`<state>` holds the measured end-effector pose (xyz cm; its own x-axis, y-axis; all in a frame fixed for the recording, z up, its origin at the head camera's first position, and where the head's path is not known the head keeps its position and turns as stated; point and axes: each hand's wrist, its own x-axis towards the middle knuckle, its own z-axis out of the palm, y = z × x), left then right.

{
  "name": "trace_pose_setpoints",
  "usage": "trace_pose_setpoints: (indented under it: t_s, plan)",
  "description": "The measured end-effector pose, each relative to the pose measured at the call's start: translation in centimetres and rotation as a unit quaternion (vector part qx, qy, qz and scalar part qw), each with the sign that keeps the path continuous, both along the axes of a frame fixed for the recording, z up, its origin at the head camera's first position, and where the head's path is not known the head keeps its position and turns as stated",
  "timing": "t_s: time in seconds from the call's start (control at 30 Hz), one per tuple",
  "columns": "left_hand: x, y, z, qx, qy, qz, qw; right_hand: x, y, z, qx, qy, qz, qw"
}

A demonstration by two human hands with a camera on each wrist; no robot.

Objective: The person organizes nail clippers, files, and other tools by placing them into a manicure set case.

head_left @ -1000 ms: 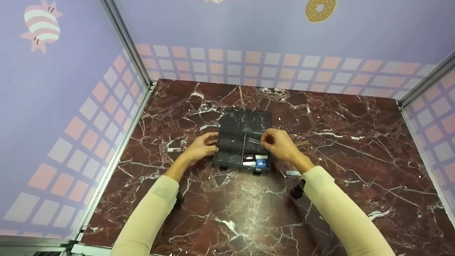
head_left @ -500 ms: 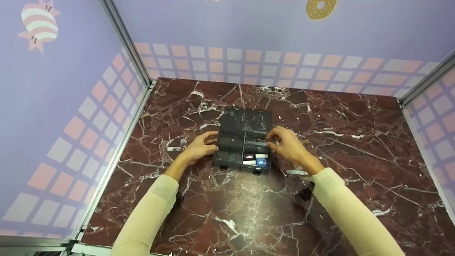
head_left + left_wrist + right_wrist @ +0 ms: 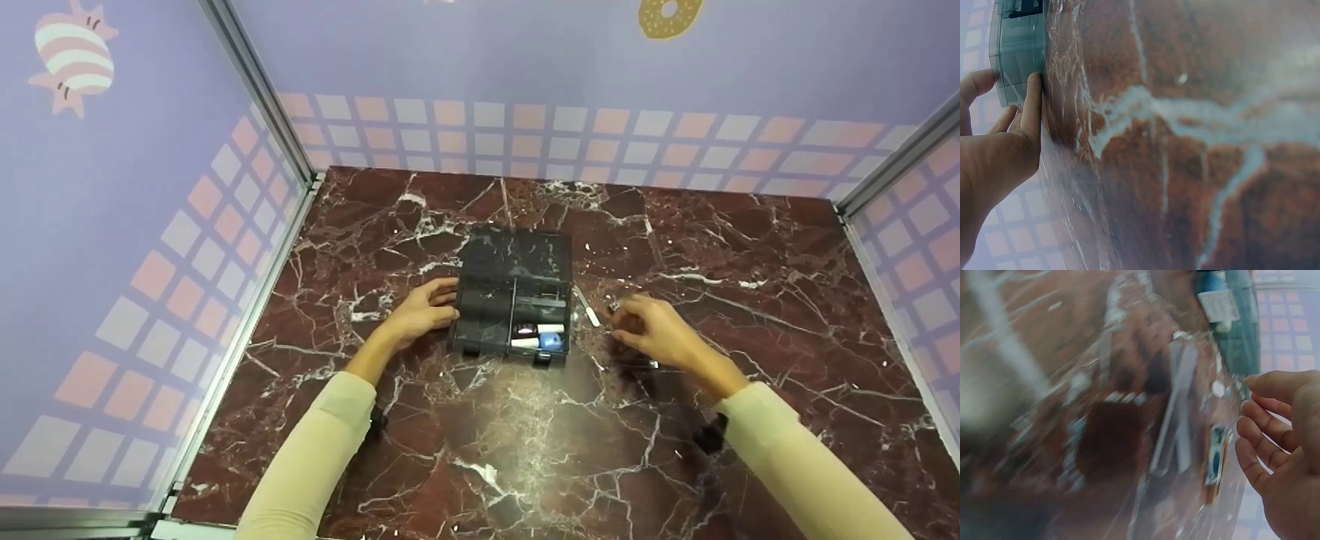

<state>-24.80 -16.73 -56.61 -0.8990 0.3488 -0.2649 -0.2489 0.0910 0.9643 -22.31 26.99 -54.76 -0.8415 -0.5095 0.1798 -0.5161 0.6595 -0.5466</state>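
Observation:
A dark see-through plastic organizer box (image 3: 480, 315) lies on the table with its lid (image 3: 517, 251) folded back. Its front right compartment holds several small nail polish bottles (image 3: 551, 341), one of them blue. A clear slim piece (image 3: 540, 301) lies in the compartment behind them. My left hand (image 3: 420, 315) rests against the box's left side, its extended fingers touching the wall (image 3: 1019, 67). To the right of the box is my right hand (image 3: 656, 330), fingers loosely curved, nothing visible between them. A thin white-ended stick (image 3: 591, 313) lies between this hand and the box.
In the right wrist view, a nail clipper (image 3: 1216, 455) lies on the marbled table near my fingers. Beside it are two crossed pale strips (image 3: 1176, 410). Purple panels (image 3: 525, 60) with metal edging enclose the table at the back and sides.
My right hand has withdrawn from the box's right compartments, moving right and toward me. The clear slim piece it held now lies in the box. My left hand stays put.

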Motion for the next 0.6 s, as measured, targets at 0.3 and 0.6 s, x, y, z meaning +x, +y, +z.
trace_pose_setpoints:
  t_s: [0.3,0.6]
  plan:
    - [-0.2,-0.1,0.1,-0.007,0.01,-0.006,0.9999,2.6,2.6,-1.4,0.037,-0.014,0.008,0.999]
    - [-0.1,-0.1,-0.2,0.017,-0.001,0.001,0.9999,3.2,2.6,-2.6,0.047,0.01,0.004,0.999]
